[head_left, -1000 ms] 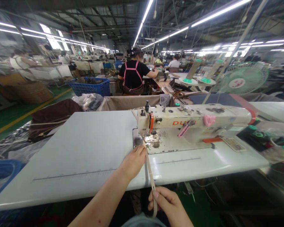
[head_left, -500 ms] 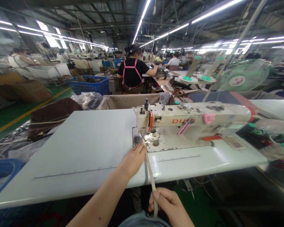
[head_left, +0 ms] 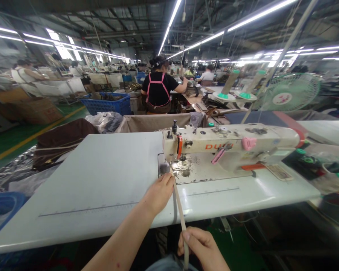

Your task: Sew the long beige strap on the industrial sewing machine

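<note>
A narrow beige strap (head_left: 179, 206) runs from the needle area of the sewing machine (head_left: 228, 141) down over the table's front edge. My left hand (head_left: 161, 191) rests on the table just in front of the needle plate, fingers together on the strap's upper end. Below the table edge, my right hand (head_left: 199, 242) pinches the strap between thumb and fingers, and its tail hangs toward my lap. The strap's far end, by the presser foot, is hidden by my left fingers.
The white sewing table (head_left: 101, 173) carries a printed ruler line. Behind it stand a beige cloth-lined bin (head_left: 152, 122) and a co-worker (head_left: 158, 86) with a pink-strapped apron. Blue baskets (head_left: 107, 103), a brown bag (head_left: 62, 141), thread cones (head_left: 228, 84) and a green fan (head_left: 288, 96) surround the table.
Almost nothing differs. The view has shifted slightly, and both hands keep their places on the strap.
</note>
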A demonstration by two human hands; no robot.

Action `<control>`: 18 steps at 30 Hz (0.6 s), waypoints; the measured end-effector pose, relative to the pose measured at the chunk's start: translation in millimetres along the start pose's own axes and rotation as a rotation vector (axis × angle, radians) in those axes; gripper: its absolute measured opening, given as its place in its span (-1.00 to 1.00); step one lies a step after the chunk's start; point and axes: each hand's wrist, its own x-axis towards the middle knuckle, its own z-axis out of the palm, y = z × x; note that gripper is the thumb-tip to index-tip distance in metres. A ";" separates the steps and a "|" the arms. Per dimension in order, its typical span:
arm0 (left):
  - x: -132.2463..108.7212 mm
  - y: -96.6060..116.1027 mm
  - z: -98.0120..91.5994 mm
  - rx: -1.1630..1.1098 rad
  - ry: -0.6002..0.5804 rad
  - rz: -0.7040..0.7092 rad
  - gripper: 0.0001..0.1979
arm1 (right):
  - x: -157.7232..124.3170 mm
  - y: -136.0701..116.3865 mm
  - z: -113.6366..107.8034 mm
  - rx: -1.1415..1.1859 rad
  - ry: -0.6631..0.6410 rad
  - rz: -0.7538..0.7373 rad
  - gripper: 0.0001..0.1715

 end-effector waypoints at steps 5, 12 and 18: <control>0.0 0.1 1.0 -0.020 0.011 -0.017 -0.74 | 1.0 2.1 -1.2 0.009 0.000 0.024 -0.36; -0.6 -1.3 0.4 -0.103 -0.002 -0.043 -0.72 | 8.0 6.6 -5.0 -0.157 -0.086 -0.128 -0.41; 0.6 1.0 -4.6 -0.075 -0.001 -0.048 -0.74 | 21.3 27.4 -6.2 -0.339 0.027 -0.299 -0.39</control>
